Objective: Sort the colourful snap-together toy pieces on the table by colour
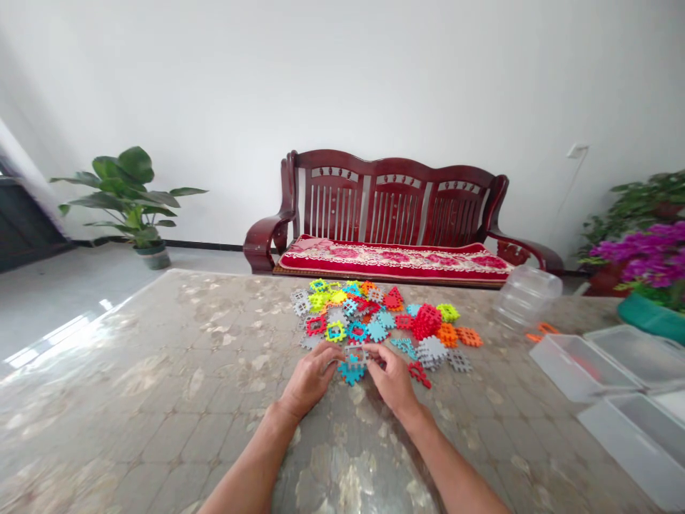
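Both hands meet over the near edge of a heap of flat, notched plastic tiles (pixel 374 321) lying on the marble-patterned, glossy table (pixel 160 371). The left hand (pixel 310 377) and the right hand (pixel 393 377) each pinch one side of a grey square tile (pixel 356 355), held just above a blue tile (pixel 350 373) at the heap's front; the two may be slotted together, though they are too small to tell. Right of the heap sit clear rectangular plastic tubs (pixel 575 364) and a tipped clear box (pixel 527 294). Beyond the heap stands a dark red wooden bench (pixel 396 207) with a floral cushion.
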`<state>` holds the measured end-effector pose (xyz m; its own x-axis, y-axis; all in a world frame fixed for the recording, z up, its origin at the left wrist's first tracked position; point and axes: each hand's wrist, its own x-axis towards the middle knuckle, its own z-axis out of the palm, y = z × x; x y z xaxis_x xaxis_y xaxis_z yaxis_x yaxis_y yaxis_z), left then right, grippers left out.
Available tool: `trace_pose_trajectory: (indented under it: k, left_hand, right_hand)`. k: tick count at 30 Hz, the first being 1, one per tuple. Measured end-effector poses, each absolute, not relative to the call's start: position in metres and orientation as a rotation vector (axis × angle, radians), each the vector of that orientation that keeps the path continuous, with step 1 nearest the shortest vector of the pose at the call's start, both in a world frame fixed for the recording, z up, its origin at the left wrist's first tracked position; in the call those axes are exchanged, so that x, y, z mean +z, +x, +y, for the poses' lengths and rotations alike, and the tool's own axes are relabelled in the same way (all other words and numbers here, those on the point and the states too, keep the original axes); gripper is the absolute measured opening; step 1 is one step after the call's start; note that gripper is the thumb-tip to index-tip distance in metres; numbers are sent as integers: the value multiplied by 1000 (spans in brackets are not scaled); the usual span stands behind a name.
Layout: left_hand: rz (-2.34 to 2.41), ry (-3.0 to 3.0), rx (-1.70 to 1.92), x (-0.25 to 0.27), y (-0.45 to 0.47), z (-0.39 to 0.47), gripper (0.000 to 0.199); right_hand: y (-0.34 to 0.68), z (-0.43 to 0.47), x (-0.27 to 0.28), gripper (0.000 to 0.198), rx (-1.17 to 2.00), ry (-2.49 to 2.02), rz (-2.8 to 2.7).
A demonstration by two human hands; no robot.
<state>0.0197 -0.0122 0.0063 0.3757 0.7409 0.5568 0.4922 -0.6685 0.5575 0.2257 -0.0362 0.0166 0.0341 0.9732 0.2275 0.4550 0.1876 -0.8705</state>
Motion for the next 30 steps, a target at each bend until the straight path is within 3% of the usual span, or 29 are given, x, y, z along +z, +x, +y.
trace_pose_trajectory:
  k: [4, 9, 15, 21, 30]
  left_hand:
    - [1364, 2256, 1320, 3, 14, -6, 23]
    - [1854, 2132, 1255, 8, 11, -4, 27]
    - [2126, 2015, 1024, 14, 12, -6, 34]
    - [2046, 2002, 909, 12, 10, -3, 34]
    - [2015, 2019, 878, 11, 7, 0, 33]
  right_hand:
    - [241, -33, 20, 43, 469, -1557, -1730]
    - [240, -39, 22, 36, 164, -1644, -1872]
    - [220, -51, 26, 69, 68, -1759, -2049]
    - [218, -53, 18, 52, 53, -1663, -2083]
    - [250, -43, 29, 52, 15, -1492, -1827]
